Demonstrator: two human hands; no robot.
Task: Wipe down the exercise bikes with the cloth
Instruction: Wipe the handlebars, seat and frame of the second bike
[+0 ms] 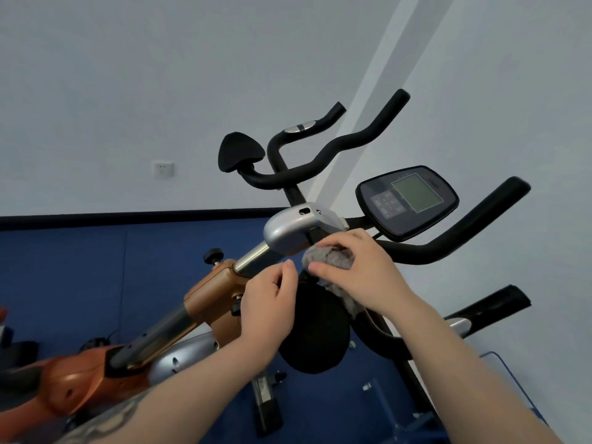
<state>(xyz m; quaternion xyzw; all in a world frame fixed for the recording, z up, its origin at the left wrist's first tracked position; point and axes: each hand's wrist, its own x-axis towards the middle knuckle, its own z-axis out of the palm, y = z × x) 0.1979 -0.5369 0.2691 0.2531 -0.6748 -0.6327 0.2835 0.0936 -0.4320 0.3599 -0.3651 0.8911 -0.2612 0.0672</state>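
Observation:
An orange and silver exercise bike (pixel 208 293) slants across the view, with black handlebars (pixel 448 245) and a dark console with a grey screen (pixel 413 197). My right hand (pixel 358 267) grips a fuzzy grey cloth (pixel 326 256) against the bar just below the silver stem cover (pixel 288 229). My left hand (pixel 269 302) hovers beside it, fingers loosely curled, over a round black pad (pixel 317 334); I cannot tell whether it touches the pad. A tail of the cloth hangs under my right wrist.
A second set of black handlebars with a black pad (pixel 240 152) stands behind. A white wall with a socket (pixel 163 169) is at the back. Blue floor mats (pixel 96 267) lie below, with a black adjustment knob (pixel 213 254) on the frame.

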